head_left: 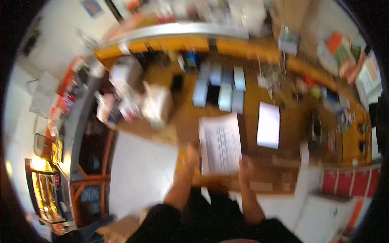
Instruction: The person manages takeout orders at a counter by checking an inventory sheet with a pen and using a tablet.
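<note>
**Two blurred hands at the edges of the printed pages**

The printed pages (221, 143) are at the near side of the brown desk (186, 129), in front of the person's dark-clothed torso (214, 214), with dark lines of print running down them. Motion blur makes the text unreadable.

Taking the pages as the clock's centre, the left hand (191, 156) is at eight o'clock, by their left edge. The right hand (246, 165) is at four o'clock, by their lower right corner. Both hands appear to meet the paper, but the fingers are smeared, so how far open either hand is, and how firmly it grips, cannot be told. The forearms reach up from six o'clock, one on each side of the pages.

At two o'clock, apart from the pages, a blank white rectangle (268, 124) lies on the desk. At twelve, a cluster of pale blue-grey boxes (225, 97) sits in close rows around a black patch. Tangled pale cables (273, 81) spread at one o'clock. A small dark object (176, 82) lies at eleven, and a whitish bag (156, 104) stands at ten, beside more pale, crumpled bags (129, 104). Farther out at twelve, an orange-yellow ledge (174, 43) curves along the far side of the desk.
</note>
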`<state>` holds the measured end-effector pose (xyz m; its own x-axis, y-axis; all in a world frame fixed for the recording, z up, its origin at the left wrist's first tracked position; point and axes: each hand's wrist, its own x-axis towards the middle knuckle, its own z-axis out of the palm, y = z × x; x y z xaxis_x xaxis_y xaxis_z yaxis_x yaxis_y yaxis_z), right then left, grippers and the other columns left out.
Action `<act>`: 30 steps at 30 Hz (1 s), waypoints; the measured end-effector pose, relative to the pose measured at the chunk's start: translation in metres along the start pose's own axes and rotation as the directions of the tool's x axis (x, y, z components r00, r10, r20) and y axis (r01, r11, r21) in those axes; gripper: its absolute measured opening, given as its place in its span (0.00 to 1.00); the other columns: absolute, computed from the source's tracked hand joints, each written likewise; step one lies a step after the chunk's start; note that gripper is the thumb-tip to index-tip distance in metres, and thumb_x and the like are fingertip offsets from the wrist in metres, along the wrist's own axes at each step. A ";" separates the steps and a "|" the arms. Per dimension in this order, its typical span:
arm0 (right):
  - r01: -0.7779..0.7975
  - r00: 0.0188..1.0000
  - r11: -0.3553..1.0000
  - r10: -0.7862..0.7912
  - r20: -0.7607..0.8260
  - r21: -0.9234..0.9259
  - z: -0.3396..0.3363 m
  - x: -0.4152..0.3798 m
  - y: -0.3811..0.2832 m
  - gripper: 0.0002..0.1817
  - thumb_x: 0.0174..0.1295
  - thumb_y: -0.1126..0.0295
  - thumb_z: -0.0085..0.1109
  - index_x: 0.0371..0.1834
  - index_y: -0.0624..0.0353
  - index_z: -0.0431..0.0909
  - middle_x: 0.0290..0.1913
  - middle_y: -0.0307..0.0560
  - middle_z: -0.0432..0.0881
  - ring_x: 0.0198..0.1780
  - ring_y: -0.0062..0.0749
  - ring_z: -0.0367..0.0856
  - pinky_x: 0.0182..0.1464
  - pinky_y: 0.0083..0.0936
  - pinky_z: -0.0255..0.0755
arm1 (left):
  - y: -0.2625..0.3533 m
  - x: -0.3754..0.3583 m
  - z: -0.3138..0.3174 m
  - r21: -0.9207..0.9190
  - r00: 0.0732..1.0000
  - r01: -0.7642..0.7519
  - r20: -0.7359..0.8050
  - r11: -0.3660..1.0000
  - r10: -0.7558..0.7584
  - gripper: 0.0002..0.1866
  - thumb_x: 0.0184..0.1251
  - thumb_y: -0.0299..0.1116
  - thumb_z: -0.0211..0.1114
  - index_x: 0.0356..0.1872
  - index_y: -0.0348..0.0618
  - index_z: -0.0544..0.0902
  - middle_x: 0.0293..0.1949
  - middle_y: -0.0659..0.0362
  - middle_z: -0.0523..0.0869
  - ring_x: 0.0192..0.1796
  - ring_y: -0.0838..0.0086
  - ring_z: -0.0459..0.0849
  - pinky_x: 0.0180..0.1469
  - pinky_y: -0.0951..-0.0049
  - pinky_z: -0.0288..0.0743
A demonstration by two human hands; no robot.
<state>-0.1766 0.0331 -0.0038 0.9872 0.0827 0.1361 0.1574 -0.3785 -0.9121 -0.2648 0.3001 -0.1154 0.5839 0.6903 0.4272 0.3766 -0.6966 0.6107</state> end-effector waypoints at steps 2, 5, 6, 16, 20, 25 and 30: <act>-0.103 0.993 0.995 0.103 0.062 -0.001 -0.006 0.000 -0.006 0.11 0.57 0.67 0.65 0.34 0.66 0.83 0.31 0.50 0.85 0.33 0.32 0.83 0.40 0.29 0.76 | 0.078 0.033 -0.067 -0.193 0.882 0.440 0.275 0.877 -0.383 0.16 0.58 0.32 0.67 0.42 0.30 0.80 0.33 0.44 0.85 0.37 0.57 0.84 0.39 0.64 0.76; -0.044 0.999 0.990 0.046 0.017 -0.135 -0.014 0.004 -0.031 0.10 0.55 0.67 0.66 0.30 0.64 0.84 0.25 0.50 0.84 0.29 0.34 0.82 0.38 0.29 0.74 | 0.098 0.044 -0.078 -0.185 0.831 0.533 0.296 0.825 -0.471 0.10 0.60 0.32 0.64 0.35 0.33 0.82 0.29 0.45 0.85 0.34 0.56 0.86 0.36 0.63 0.76; -0.025 1.000 0.992 0.027 0.013 -0.121 -0.012 0.008 -0.029 0.10 0.55 0.67 0.66 0.30 0.64 0.84 0.25 0.50 0.84 0.29 0.34 0.82 0.38 0.29 0.74 | 0.098 0.048 -0.079 -0.198 0.842 0.521 0.279 0.831 -0.461 0.10 0.60 0.32 0.64 0.35 0.33 0.82 0.29 0.45 0.85 0.34 0.56 0.86 0.36 0.63 0.76; 0.289 0.957 0.668 -0.202 0.206 -0.686 -0.031 0.015 -0.038 0.10 0.61 0.60 0.60 0.40 0.47 0.86 0.54 0.35 0.81 0.59 0.45 0.72 0.66 0.55 0.52 | 0.079 0.038 -0.058 -0.193 0.906 0.419 0.151 0.887 -0.395 0.10 0.56 0.32 0.65 0.28 0.32 0.80 0.24 0.45 0.83 0.29 0.52 0.83 0.32 0.56 0.74; 0.479 0.842 0.620 -0.525 0.126 -0.622 -0.023 0.011 -0.058 0.06 0.55 0.63 0.65 0.34 0.47 0.86 0.53 0.32 0.80 0.57 0.40 0.70 0.59 0.45 0.56 | 0.069 0.039 -0.056 -0.324 0.906 0.415 0.229 0.850 -0.356 0.13 0.58 0.33 0.67 0.31 0.30 0.81 0.28 0.47 0.86 0.31 0.62 0.85 0.33 0.63 0.76; 0.653 0.748 0.714 -0.556 0.363 -0.253 0.004 -0.038 -0.125 0.08 0.45 0.66 0.69 0.30 0.48 0.85 0.43 0.33 0.75 0.56 0.39 0.69 0.55 0.46 0.55 | 0.073 0.046 -0.061 -0.148 0.830 0.514 0.335 0.845 -0.446 0.13 0.58 0.32 0.67 0.38 0.31 0.81 0.30 0.47 0.86 0.33 0.66 0.86 0.35 0.66 0.77; 0.617 0.753 0.783 -0.555 0.354 -0.085 0.042 -0.057 -0.147 0.05 0.45 0.66 0.71 0.24 0.48 0.84 0.32 0.30 0.76 0.46 0.33 0.72 0.51 0.42 0.53 | -0.013 0.010 -0.005 -0.760 0.711 0.611 0.405 0.221 -0.574 0.11 0.57 0.31 0.67 0.34 0.33 0.82 0.27 0.49 0.86 0.30 0.66 0.86 0.34 0.66 0.78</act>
<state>-0.2567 0.1224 0.1064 0.6475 0.5985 0.4718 0.7341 -0.3234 -0.5971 -0.2677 0.3169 -0.1152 0.4904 0.8119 -0.3168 -0.1066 0.4167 0.9028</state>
